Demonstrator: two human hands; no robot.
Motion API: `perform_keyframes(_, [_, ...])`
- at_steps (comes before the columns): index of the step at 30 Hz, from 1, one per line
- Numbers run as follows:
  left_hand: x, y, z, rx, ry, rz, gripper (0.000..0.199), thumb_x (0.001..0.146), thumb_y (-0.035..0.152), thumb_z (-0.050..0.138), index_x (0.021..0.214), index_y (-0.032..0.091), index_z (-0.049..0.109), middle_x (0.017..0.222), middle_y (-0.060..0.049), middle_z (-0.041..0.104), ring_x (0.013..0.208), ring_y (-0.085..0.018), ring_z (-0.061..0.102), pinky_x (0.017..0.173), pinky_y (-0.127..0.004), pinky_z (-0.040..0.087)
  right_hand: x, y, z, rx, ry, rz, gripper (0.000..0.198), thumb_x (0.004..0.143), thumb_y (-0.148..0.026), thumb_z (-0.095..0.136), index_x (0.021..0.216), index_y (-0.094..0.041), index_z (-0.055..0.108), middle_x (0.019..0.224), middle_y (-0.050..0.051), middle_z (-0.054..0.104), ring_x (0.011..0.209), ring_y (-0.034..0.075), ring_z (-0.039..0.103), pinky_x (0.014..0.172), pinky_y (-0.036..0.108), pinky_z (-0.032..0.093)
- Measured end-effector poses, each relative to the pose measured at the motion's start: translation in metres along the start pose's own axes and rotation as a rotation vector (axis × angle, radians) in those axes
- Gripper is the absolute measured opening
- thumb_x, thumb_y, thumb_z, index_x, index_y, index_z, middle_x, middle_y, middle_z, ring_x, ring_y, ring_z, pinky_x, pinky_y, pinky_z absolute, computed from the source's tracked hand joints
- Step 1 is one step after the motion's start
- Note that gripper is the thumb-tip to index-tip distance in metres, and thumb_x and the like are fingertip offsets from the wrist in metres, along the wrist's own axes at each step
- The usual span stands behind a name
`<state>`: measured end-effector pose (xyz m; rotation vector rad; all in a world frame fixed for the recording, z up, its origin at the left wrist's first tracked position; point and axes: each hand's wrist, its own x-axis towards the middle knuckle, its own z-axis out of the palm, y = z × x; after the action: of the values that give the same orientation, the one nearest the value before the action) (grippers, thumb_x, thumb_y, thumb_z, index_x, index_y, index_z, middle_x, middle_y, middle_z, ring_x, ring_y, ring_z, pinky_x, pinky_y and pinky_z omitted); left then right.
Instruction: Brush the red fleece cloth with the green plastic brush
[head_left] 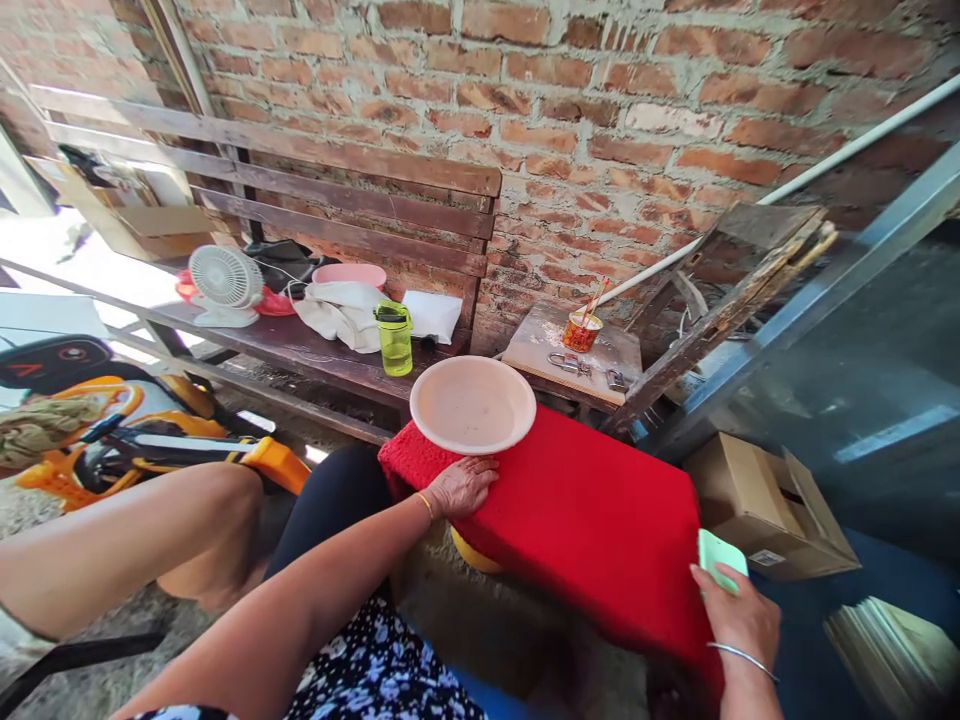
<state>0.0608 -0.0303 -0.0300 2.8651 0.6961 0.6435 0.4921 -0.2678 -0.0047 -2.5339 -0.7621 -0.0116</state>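
Note:
My left hand point(461, 487) lies flat on the red cloth point(592, 500) that covers a small table. Its fingers are stretched out just below the rim of a pale pink basin point(474, 405), and whether they touch it I cannot tell. The basin stands upright at the table's far left corner, with only a few small specks showing inside. At the table's right edge, my right hand point(739, 615) is closed around a mint-green, flat object with rounded corners point(720, 557). Its exact kind is unclear, and its lower part is hidden by the fingers.
Behind the table runs a wooden bench point(315, 355) carrying a fan point(225, 285), white cloth and a green bottle point(395, 340). A wooden stand point(525, 345) holds a red paper cup point(582, 330) and padlocks. Right stands a cardboard box point(761, 500); another person's leg point(135, 530) is left.

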Motion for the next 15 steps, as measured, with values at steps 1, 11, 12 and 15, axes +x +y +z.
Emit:
perform_keyframes(1, [0.0,0.0,0.0,0.0,0.001,-0.002,0.032,0.088,0.015,0.05,0.117,0.016,0.064,0.129,-0.011,0.063,0.124,-0.022,0.056,0.11,-0.038,0.042,0.002,0.01,-0.004,-0.026,0.009,0.086,0.055,0.06,-0.069,0.055,0.088,-0.025,0.07,0.068,0.012,0.06,0.078,0.035,0.055,0.064,0.048,0.047])
perform_keyframes(11, [-0.001,0.0,-0.003,-0.003,-0.017,-0.007,0.034,0.088,0.015,0.049,0.118,0.018,0.064,0.131,-0.01,0.062,0.126,-0.022,0.055,0.11,-0.04,0.043,-0.078,-0.089,0.029,0.359,-0.065,-0.391,0.049,0.07,-0.063,0.059,0.095,-0.022,0.071,0.098,0.009,0.059,0.1,0.028,0.057,0.093,0.043,0.046])
perform_keyframes(12, [-0.001,0.0,-0.004,0.001,-0.018,-0.006,0.034,0.088,0.015,0.049,0.118,0.018,0.064,0.131,-0.01,0.062,0.126,-0.022,0.054,0.109,-0.04,0.043,-0.088,-0.1,0.036,0.383,-0.119,-0.456,0.045,0.072,-0.059,0.06,0.097,-0.023,0.07,0.101,0.008,0.058,0.099,0.026,0.057,0.093,0.041,0.047])
perform_keyframes(15, [0.0,0.0,-0.006,0.017,-0.018,0.003,0.033,0.089,0.015,0.047,0.118,0.017,0.064,0.13,-0.011,0.062,0.126,-0.023,0.055,0.109,-0.041,0.044,-0.104,-0.114,0.047,0.395,-0.238,-0.573,0.035,0.077,-0.05,0.06,0.099,-0.025,0.07,0.106,0.007,0.056,0.098,0.024,0.059,0.092,0.039,0.048])
